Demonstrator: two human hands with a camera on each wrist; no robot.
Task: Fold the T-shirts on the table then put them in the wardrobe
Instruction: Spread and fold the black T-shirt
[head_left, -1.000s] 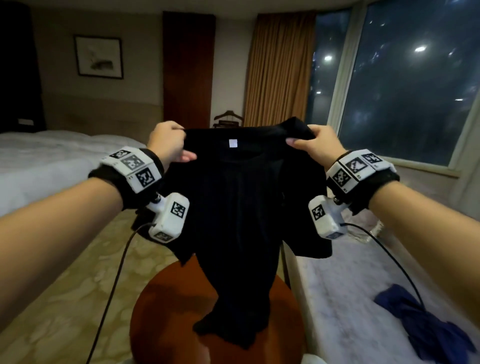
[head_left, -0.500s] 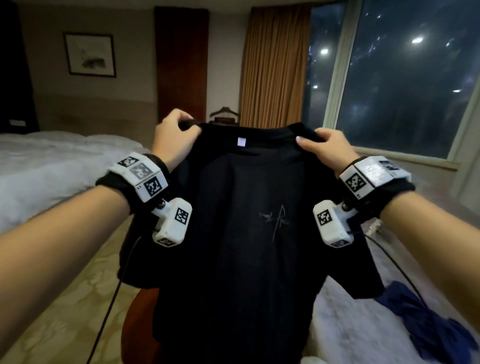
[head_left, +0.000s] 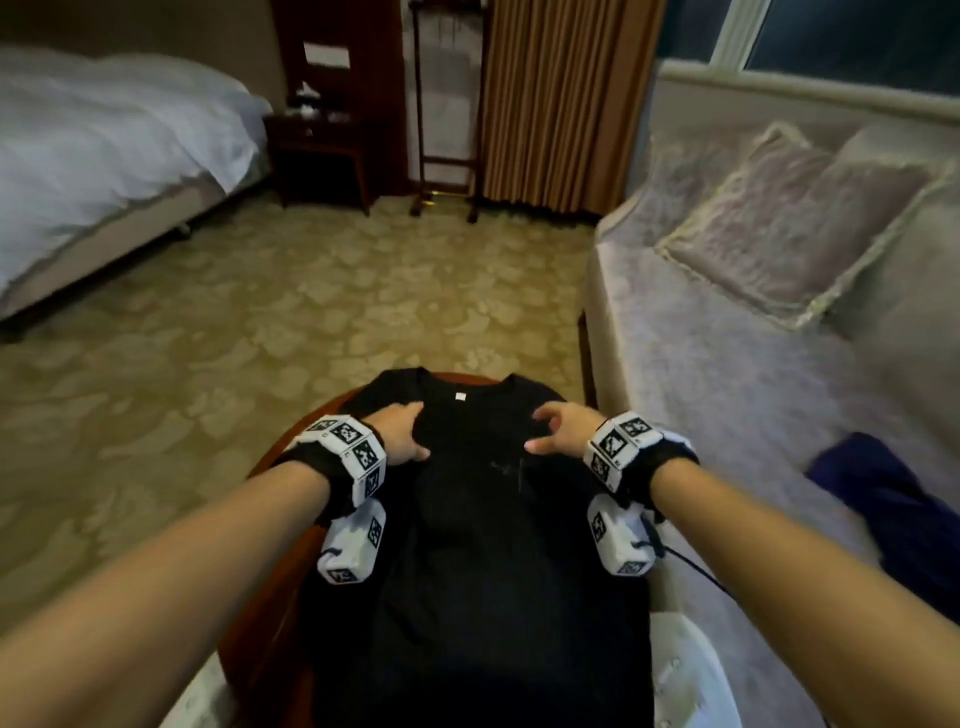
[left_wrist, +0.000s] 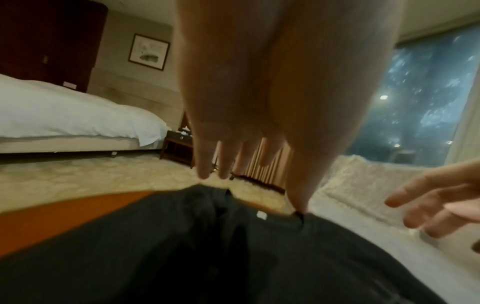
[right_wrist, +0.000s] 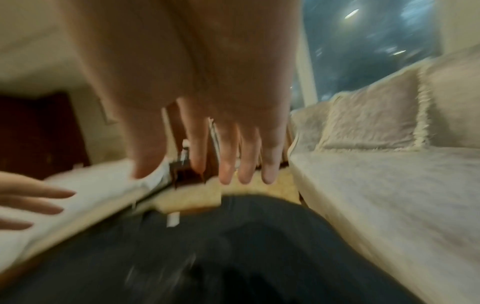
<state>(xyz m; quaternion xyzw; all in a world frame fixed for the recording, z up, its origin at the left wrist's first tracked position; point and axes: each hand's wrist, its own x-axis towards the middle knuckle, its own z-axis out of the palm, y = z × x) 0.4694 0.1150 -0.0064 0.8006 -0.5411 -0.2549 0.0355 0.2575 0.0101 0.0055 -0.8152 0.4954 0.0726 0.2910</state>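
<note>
A black T-shirt (head_left: 478, 545) lies spread flat over the round wooden table (head_left: 270, 587), collar away from me, a small white label at the neck. My left hand (head_left: 402, 434) hovers with straight fingers over the shirt's left shoulder. My right hand (head_left: 558, 428) does the same over the right shoulder, fingers spread. Neither hand holds cloth. In the left wrist view the left hand (left_wrist: 249, 176) hangs above the black T-shirt (left_wrist: 207, 257). The right wrist view is blurred and shows the right hand (right_wrist: 207, 176) over the black T-shirt (right_wrist: 233, 257).
A dark blue garment (head_left: 893, 519) lies on the pale sofa (head_left: 727, 389) to my right, with cushions (head_left: 779, 228) behind it. A white bed (head_left: 104, 156) stands at the left, a dark nightstand (head_left: 322, 150) and valet stand by the curtain (head_left: 561, 104). Patterned carpet lies beyond the table.
Both hands have lowered the black T-shirt from the air onto the table and let go of its shoulders. My head has tilted down.
</note>
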